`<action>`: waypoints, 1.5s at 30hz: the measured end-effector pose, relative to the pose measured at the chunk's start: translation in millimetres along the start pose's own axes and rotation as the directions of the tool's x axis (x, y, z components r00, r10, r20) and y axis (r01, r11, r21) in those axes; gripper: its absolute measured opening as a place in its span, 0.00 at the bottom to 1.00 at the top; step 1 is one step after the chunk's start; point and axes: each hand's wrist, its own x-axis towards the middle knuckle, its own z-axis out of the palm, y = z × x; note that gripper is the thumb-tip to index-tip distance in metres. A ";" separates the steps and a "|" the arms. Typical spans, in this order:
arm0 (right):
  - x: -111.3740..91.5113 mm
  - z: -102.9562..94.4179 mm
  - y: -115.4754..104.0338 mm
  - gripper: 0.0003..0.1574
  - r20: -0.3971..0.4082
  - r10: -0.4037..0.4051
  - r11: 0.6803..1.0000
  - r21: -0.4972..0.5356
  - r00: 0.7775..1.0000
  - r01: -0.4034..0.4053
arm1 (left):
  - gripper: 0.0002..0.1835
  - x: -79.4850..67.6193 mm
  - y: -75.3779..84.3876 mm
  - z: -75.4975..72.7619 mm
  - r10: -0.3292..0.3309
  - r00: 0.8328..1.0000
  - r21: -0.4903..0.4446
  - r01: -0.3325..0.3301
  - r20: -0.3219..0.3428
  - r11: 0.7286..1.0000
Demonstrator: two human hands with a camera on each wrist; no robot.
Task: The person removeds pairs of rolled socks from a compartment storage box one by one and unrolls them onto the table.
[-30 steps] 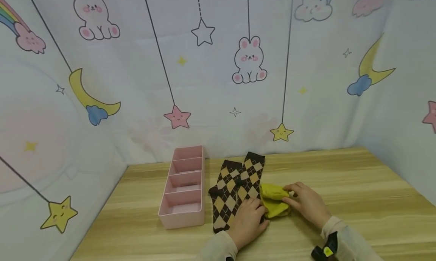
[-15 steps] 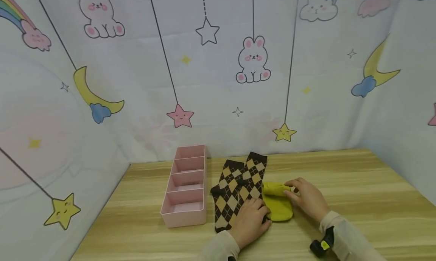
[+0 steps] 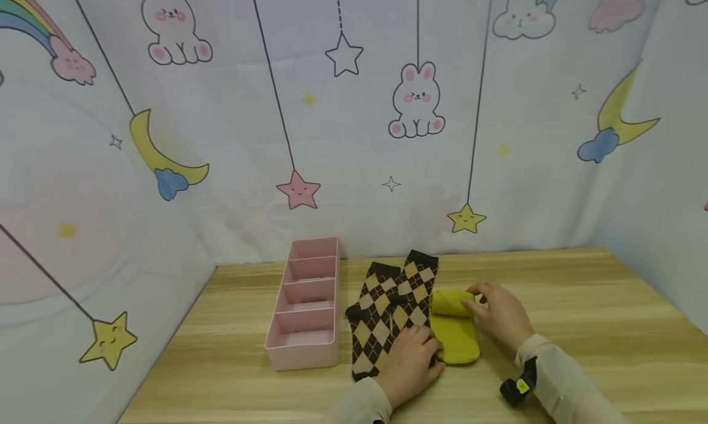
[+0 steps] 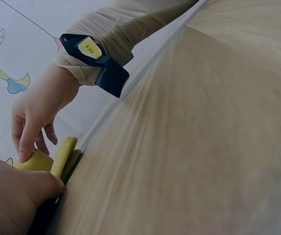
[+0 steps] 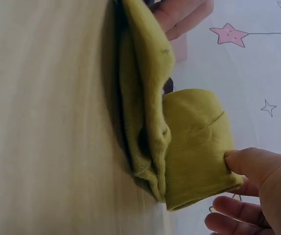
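Observation:
A yellow sock (image 3: 455, 339) lies on the table with its far part rolled back into a flap. My right hand (image 3: 500, 313) pinches that flap at its right edge between thumb and finger, and the right wrist view shows the flap (image 5: 197, 147) standing up from the layers below. My left hand (image 3: 409, 362) rests at the sock's lower left side, its fingertips touching the yellow cloth. Under and beside that hand lie two argyle socks (image 3: 369, 335) in black, tan and cream, partly covered by it. The left thumb (image 4: 47, 186) is close against the yellow edge.
A pink box (image 3: 304, 357) with several compartments stands to the left of the argyle socks. The wood-patterned table (image 3: 597, 325) extends to the right. Behind it hangs a white cloth (image 3: 359, 227) printed with bunnies, stars and moons.
The right hand has moved slightly away from the body with the pinched flap, and the yellow sock's near part now lies flatter and more exposed. The left hand stays in nearly the same place.

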 end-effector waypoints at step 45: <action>19.4 17.0 6.0 0.32 0.063 -0.095 0.982 -0.156 0.994 0.103 | 0.16 -3.1 1.5 -2.0 -0.017 0.999 0.024 0.016 0.041 1.000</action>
